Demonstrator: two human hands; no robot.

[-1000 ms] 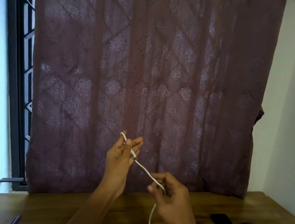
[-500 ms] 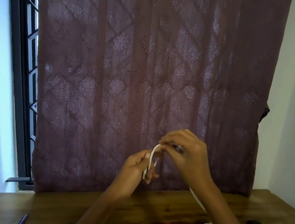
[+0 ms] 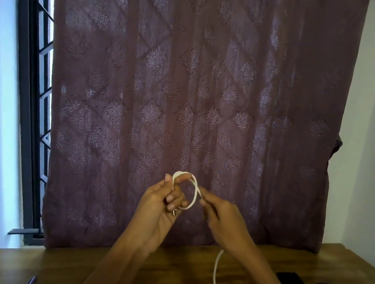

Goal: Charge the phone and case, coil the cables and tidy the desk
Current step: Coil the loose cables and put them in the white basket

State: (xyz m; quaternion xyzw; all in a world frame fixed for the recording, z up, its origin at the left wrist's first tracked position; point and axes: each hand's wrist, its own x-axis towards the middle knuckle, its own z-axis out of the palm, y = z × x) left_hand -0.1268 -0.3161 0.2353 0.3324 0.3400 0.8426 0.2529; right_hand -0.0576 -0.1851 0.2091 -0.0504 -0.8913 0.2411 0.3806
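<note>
- Left hand (image 3: 159,209): grips one loop of white cable (image 3: 195,193), centre frame.
- Right hand (image 3: 222,220): pinches white cable just right of loop.
- Slack (image 3: 215,269): hangs below right hand, toward lower right.

Two bare forearms are seen, uncovered as far as the lower edge, ending in the left hand (image 3: 156,211) and the right hand (image 3: 224,221). Short, plain fingernails are shown.
</note>
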